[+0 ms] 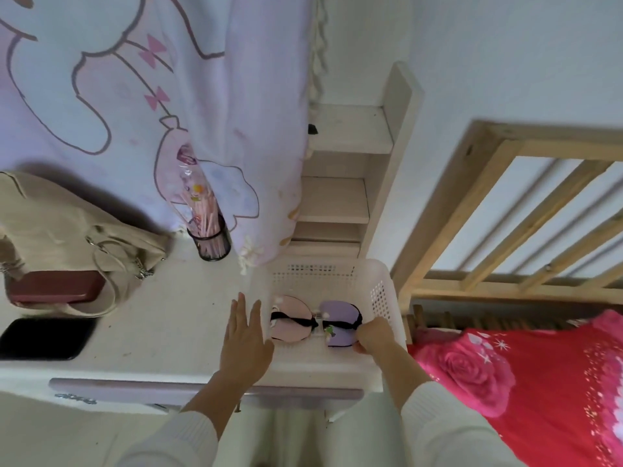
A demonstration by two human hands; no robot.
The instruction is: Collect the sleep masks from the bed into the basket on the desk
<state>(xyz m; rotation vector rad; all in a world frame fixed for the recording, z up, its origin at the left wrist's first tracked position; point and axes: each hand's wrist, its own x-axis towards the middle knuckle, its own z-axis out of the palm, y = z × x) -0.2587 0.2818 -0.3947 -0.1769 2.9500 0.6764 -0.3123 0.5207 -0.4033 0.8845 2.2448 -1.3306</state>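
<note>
A white perforated plastic basket [381, 291] stands on the white tabletop [161, 318], at its right end, just beside the wooden bed frame [505, 210]. Two sleep masks lie side by side on the basket's floor: a pink sleep mask [292, 328] on the left and a lavender sleep mask [338, 316] on the right, each crossed by a black strap.

The right hand [372, 333] reaches into the basket, its grip closed on the right edge of the lavender sleep mask, fingers curled over the top and the thumb below. The left hand [244, 342] is flat and spread, fingers apart and holding nothing, resting against the basket's left wall. Both arms wear white ribbed sleeves [438, 419].

On the left part of the tabletop lies a beige handbag [67, 224] with a dark red case [55, 287] against it, and a black phone-like slab [45, 337] nearer the front edge. A black mesh pen holder [213, 244] filled with pink sticks stands behind, close to a hanging lilac curtain [135, 96] printed with a cartoon figure. White shelves [340, 170] rise behind the basket. To the right, the bed carries a red quilt [526, 375] with a rose pattern; no masks show on the part in view.
</note>
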